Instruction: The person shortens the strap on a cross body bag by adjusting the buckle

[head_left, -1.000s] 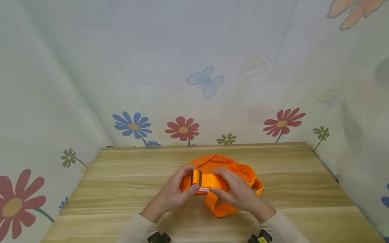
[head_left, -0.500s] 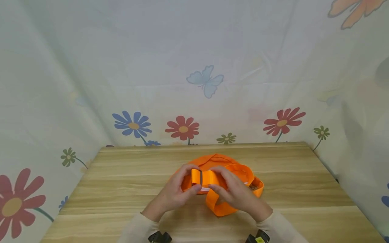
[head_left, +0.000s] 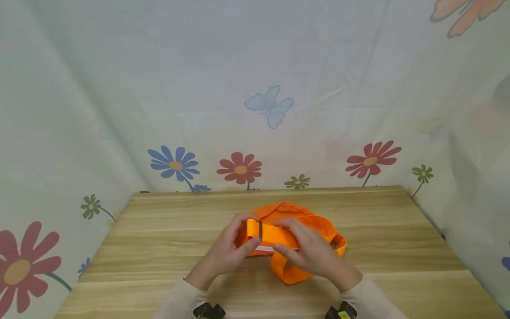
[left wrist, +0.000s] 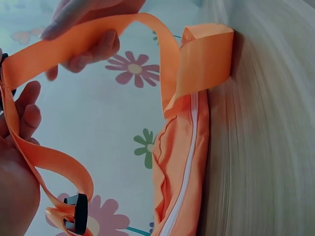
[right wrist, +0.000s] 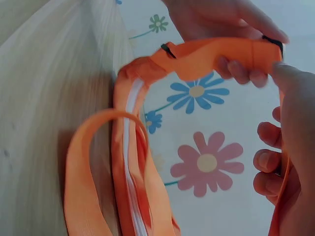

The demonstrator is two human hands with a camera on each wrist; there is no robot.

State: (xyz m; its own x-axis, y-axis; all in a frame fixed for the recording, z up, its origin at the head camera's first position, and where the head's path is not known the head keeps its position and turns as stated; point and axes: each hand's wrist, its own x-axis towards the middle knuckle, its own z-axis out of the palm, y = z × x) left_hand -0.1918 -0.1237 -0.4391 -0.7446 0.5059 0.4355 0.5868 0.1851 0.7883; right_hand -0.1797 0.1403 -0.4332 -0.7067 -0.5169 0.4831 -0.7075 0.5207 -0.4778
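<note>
An orange bag (head_left: 275,214) with a white zipper (left wrist: 186,172) lies on the table. Its orange strap (head_left: 279,235) is raised in front of it, between both hands. My left hand (head_left: 227,249) pinches the strap at a black slide buckle (head_left: 260,231), thumb in front and fingers behind. My right hand (head_left: 312,250) holds the same strap farther right, between thumb and fingers. In the left wrist view, a second black buckle (left wrist: 78,214) hangs on the strap below the left hand. Part of the bag is hidden behind the hands.
A loose loop of strap (head_left: 292,272) lies on the table in front of the bag, and more strap curls at the bag's right. The wooden table (head_left: 167,230) is backed by a flower-printed cloth (head_left: 191,110) on the far side and both flanks.
My right hand first moved left, bunching the strap near the buckle, then went back right. The strap now lies flatter between the hands, with its buckle end slightly higher and farther left.
</note>
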